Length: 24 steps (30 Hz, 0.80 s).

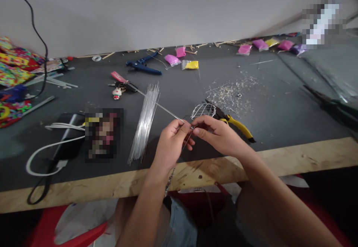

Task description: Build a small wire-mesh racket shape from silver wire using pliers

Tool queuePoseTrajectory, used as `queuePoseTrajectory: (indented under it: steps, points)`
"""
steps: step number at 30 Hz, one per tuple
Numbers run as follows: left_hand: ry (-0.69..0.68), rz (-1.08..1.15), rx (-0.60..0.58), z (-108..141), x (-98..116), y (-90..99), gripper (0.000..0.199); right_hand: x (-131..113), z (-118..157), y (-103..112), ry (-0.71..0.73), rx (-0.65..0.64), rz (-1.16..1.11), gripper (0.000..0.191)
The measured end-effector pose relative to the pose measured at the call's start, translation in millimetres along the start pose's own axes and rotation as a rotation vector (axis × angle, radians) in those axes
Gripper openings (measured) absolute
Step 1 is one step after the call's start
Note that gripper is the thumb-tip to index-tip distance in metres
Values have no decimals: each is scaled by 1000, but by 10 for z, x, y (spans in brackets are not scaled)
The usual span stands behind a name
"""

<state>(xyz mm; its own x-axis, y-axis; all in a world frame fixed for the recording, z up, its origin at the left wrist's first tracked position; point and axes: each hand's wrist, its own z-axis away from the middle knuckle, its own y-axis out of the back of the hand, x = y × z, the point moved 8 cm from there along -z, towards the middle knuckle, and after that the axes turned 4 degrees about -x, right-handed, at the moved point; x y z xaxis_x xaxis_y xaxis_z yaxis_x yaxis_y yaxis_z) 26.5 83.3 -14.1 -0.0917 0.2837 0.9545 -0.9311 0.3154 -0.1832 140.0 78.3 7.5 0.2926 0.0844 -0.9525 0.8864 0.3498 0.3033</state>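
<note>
- Tabletop [181,83] lies dark and wide across my view, and I would work above its near side, apart from the clippings [233,94]
- Forearms slant in from below, converging over the wooden edge [112,186]; I read a compact, even pose, but I cannot tell whether they rest on that edge, and light support there should calm the fingers
- The long wires [167,111] run from the fingertips up and left, passing across the bundle in my view; I would let that far end hang free so it does not lever the pinch round
- The bundle [145,122] lies on the tabletop, left of the hands
- Left hand [171,140] clamps the long wires with its thumb laid along them; I judge this the anchor, best held firm and close to the bend
- Right hand [220,135] pinches them just beside, thumb and forefinger together; I would turn from here in small, even pushes
- Yellow-handled pliers [239,125] lie near the right hand, handy if bare fingers slip
- The wire mesh [203,111] shows partly behind the right knuckles; I cannot tell if they touch
- A thin wire end [184,147] points down below the pinch, and I would mind its tip
</note>
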Motion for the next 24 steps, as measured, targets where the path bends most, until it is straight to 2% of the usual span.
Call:
queuePoseTrajectory:
  steps: [8,15,24]
  points:
    - [-46,-51,34,5,53,70,18,0,0,9,33,40,76,20]
    - [-33,-59,-31,29,88,61,19,-18,25,-19,37,24,175,22]
    - [-50,-92,-79,20,100,60,19,117,42,-171,-103,0,-238,22]
